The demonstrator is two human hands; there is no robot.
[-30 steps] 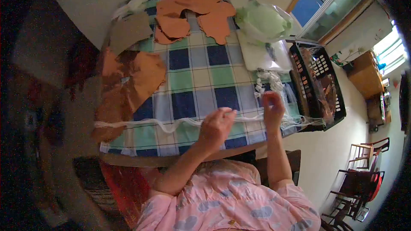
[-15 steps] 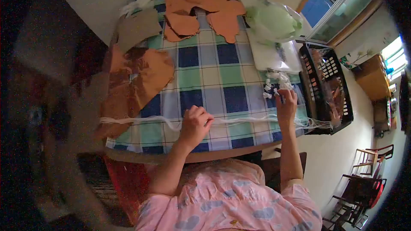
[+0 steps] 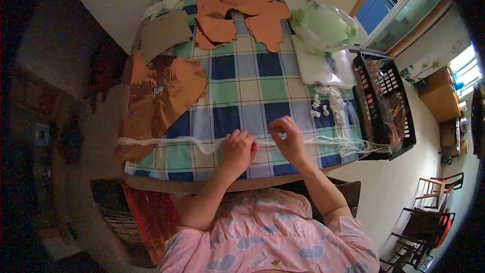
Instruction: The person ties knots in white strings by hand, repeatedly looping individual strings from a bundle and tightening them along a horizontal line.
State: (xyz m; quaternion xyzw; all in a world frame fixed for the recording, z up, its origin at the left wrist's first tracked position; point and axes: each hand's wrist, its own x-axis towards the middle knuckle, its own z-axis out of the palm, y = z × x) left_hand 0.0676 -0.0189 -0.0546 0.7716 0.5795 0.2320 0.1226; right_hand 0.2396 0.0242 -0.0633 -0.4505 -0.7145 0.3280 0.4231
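Note:
A bundle of thin white cords (image 3: pixel 323 140) runs left to right along the near side of the checked tablecloth (image 3: pixel 222 91). My left hand (image 3: pixel 239 152) is closed over the cords near the middle, its fingers bent down; what lies between them is hidden. Just to its right, my right hand (image 3: pixel 288 139) is raised by the cords with thumb and index finger curled toward each other. Whether it pinches something small cannot be made out. Small white knotted pieces (image 3: pixel 319 105) lie beyond it to the right, beside a white strand bundle (image 3: pixel 337 102).
Orange-brown cut sheets lie at the back (image 3: pixel 265 17) and left (image 3: pixel 177 86) of the table. At the right are a white packet (image 3: pixel 323 65), a pale green plastic bag (image 3: pixel 326 25) and a black crate (image 3: pixel 386 103). Chairs (image 3: pixel 427 222) stand farther right.
My right hand has moved left from the white knotted pieces to beside my left hand. My left hand has shifted slightly right and down along the cords.

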